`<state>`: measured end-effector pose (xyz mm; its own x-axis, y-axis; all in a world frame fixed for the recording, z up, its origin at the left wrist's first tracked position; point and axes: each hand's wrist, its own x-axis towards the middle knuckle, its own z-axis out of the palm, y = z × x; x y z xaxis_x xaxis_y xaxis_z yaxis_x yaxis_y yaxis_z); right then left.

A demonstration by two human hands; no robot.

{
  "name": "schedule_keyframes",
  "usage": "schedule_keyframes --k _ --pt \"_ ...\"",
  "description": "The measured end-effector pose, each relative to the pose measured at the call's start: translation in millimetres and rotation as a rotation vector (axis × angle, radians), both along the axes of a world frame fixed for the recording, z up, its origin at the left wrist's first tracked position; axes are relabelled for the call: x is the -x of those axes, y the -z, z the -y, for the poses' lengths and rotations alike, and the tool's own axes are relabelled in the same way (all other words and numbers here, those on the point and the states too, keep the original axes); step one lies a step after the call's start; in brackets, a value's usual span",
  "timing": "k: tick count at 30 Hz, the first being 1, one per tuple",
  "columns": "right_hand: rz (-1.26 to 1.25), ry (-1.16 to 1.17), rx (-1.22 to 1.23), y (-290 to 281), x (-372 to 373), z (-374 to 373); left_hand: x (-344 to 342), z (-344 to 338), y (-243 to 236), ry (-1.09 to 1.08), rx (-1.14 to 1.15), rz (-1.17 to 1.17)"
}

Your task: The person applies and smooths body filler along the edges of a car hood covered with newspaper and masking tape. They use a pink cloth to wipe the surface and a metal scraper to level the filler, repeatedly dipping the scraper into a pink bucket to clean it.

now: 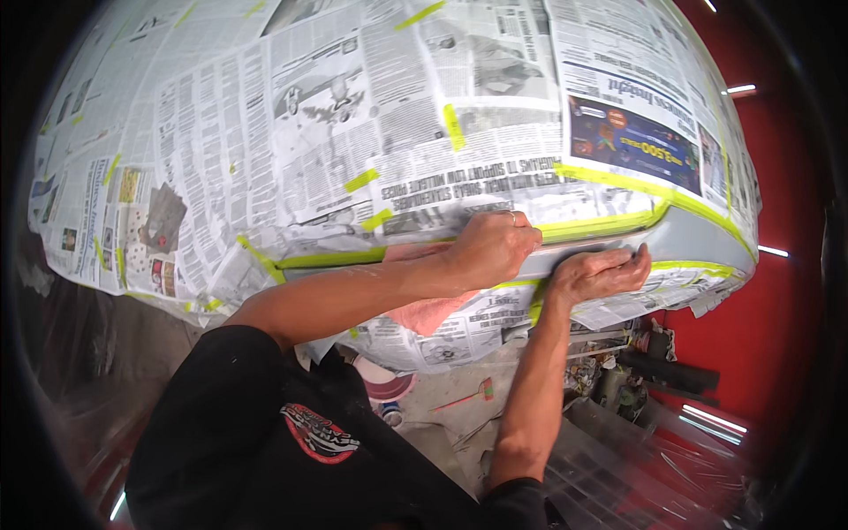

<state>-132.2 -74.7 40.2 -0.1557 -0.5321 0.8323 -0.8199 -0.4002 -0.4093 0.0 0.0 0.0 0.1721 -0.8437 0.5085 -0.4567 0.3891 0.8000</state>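
Observation:
A grey panel strip (707, 231) runs across a car body wrapped in newspaper (353, 97), edged with yellow-green masking tape (609, 228). My left hand (496, 249), a ring on one finger, is closed in a pinch against the strip's upper edge; whatever its fingertips hold is hidden. To its right, my right hand (601, 272) rests by the strip's lower part, fingers curled together and pointing right. Its grip is also too hidden to make out. A pink cloth (433, 311) hangs over the panel behind my left forearm, partly covered by it.
Below the car, a red-and-green fly swatter (464, 397) and a reddish round tub (389, 386) are on the concrete floor. Clutter and dark cylinders (667, 371) lie at the lower right beside clear plastic sheeting (636, 459). A red wall (777, 203) stands on the right.

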Motion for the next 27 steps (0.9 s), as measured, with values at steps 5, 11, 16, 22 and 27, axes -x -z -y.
schedule_keyframes --k 5,11,16,22,27 --pt "0.65 0.1 0.017 59 -80 14 -47 48 -14 -0.039 0.003 0.295" --pt "0.291 0.144 -0.006 11 15 11 69 92 -60 -0.059 -0.03 0.056" --pt "0.323 0.077 0.024 1 7 9 103 157 -99 -0.1 -0.037 0.018" --pt "0.383 0.066 -0.015 -2 11 7 118 171 -110 -0.156 -0.084 -0.016" --pt "0.45 0.052 -0.02 2 9 9 125 181 -114 -0.252 -0.21 -0.078"
